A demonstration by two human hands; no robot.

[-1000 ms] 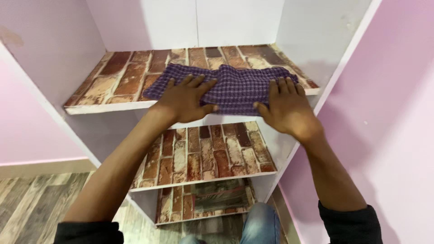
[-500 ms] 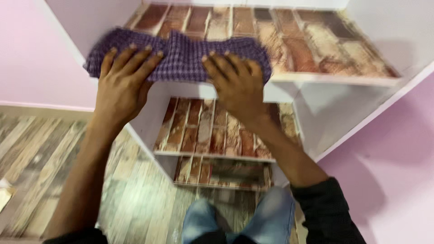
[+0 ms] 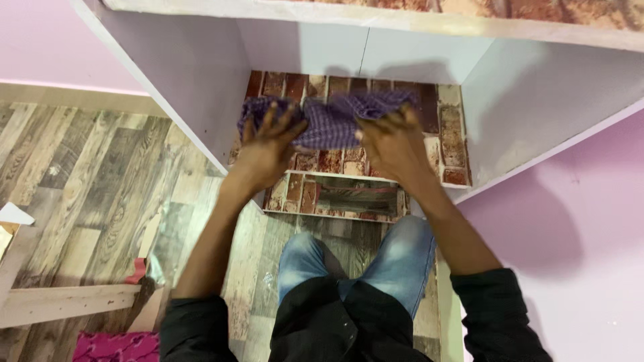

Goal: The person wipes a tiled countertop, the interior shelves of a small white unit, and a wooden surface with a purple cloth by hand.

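Note:
A purple checked cloth [image 3: 332, 121] lies bunched on the middle shelf [image 3: 453, 144], which is lined with brick-pattern paper. My left hand [image 3: 268, 144] grips the cloth's left end with fingers curled over it. At the cloth's right end my right hand [image 3: 389, 141] holds it the same way. Both arms reach forward and down from black sleeves into the white shelf unit.
The upper shelf's front edge [image 3: 402, 20] runs across the top of view. A lower brick-lined shelf [image 3: 355, 201] sits just above my knees in blue jeans [image 3: 402, 258]. Wood-pattern floor [image 3: 87, 174] spreads left, with a wooden plank [image 3: 60, 302] and pink fabric [image 3: 114, 347]. A pink wall [image 3: 577, 221] stands right.
Both hands pulled the cloth off the upper shelf and brought it down onto the middle shelf. My view tilted downward, so my legs and the floor now show.

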